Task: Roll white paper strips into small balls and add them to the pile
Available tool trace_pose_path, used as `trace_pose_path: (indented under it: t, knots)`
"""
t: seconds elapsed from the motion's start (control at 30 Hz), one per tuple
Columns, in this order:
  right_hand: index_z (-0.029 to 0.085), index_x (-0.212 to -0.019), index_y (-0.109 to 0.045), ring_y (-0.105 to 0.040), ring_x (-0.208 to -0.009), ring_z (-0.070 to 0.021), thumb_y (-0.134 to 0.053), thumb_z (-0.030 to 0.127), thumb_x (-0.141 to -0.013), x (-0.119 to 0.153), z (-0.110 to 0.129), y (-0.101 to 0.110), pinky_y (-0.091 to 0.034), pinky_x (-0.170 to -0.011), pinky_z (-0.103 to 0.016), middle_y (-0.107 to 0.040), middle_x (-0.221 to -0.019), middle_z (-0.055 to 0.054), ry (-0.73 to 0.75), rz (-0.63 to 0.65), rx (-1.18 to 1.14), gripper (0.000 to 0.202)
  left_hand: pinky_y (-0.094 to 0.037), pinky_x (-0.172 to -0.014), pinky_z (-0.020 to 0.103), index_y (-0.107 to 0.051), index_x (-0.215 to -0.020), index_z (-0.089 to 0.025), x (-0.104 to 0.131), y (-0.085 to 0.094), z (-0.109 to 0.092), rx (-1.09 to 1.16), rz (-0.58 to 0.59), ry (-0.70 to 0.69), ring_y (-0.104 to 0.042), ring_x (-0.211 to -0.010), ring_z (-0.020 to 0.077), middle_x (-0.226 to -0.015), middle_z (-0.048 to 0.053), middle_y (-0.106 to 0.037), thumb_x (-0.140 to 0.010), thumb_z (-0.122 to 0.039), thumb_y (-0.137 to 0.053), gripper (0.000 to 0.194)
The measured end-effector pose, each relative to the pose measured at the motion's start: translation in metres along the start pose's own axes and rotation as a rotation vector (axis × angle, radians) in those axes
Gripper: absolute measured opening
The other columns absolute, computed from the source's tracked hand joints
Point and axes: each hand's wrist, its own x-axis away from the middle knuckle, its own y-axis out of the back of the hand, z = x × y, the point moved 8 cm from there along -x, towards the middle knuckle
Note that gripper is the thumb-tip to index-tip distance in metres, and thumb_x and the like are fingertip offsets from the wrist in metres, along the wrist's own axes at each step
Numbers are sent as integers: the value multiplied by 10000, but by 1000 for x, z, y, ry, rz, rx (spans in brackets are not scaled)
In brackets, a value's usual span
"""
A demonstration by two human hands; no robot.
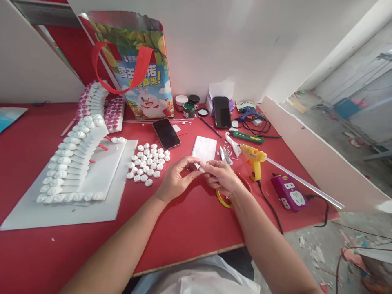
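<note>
Both hands meet over the red table, fingers pinched on a small piece of white paper (199, 168). My left hand (179, 177) is closed on its left side, and my right hand (222, 175) is closed on its right side; the fingers hide most of the piece. Just behind them lies a stack of white paper sheets (205, 148). Scissors (225, 155) with yellow and red handles rest partly under my right hand. To the left of my left hand sit several small white rolled paper roses (148, 161).
A curved white paper model (70, 159) stands on a white board (101, 210) at left. Yellow glue gun (255, 159) with a long glue stick, purple power socket (289, 192) and green cutter (248, 137) lie right. Behind are two phones (167, 134), paint jars (188, 109) and a shopping bag (143, 69).
</note>
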Motion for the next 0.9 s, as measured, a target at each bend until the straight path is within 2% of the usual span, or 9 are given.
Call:
trace_pose_path:
  t: [0.1, 0.23, 0.37, 0.63, 0.9]
  knots:
    - [147, -680, -562, -206, -400, 23, -944, 542, -568, -1, -1, 0, -67, -377, -170, -498, -541, 70, -4, 10, -1, 561, -559, -793, 284, -683, -1046, -209, 0, 1, 0, 9, -21, 12, -644, -783, 141, -940, 29, -716, -906, -267, -710, 154]
    - [131, -748, -652, -213, -400, 20, -900, 565, -625, 1, 6, 3, -93, -372, -174, -552, -595, 48, 66, -22, -4, 514, -547, -838, 293, -679, -1055, -214, 1, 8, 1, -14, -111, -29, -632, -817, 139, -1001, 35, -696, -905, -279, -721, 169]
    - [133, -744, -677, -282, -406, 0, -900, 439, -645, 5, 15, 1, -166, -375, -174, -557, -575, 47, 173, -54, 33, 391, -553, -866, 290, -672, -1071, -207, 0, 14, 7, 27, -163, -23, -648, -880, 148, -1014, 39, -678, -871, -268, -768, 229]
    - [153, -755, -650, -306, -400, -23, -814, 418, -674, 7, 19, -2, -198, -387, -213, -578, -592, 34, 281, -117, 176, 321, -563, -887, 300, -710, -989, -195, -2, 13, 8, 12, -124, -66, -657, -979, 175, -1035, 57, -668, -877, -248, -759, 133]
    - [166, -691, -661, -351, -460, -56, -749, 347, -718, 9, 25, 7, -231, -437, -235, -550, -558, 35, 387, -232, 326, 204, -585, -898, 312, -736, -963, -183, -4, 9, 13, 151, -95, 42, -686, -943, 176, -1023, 61, -703, -849, -284, -780, 159]
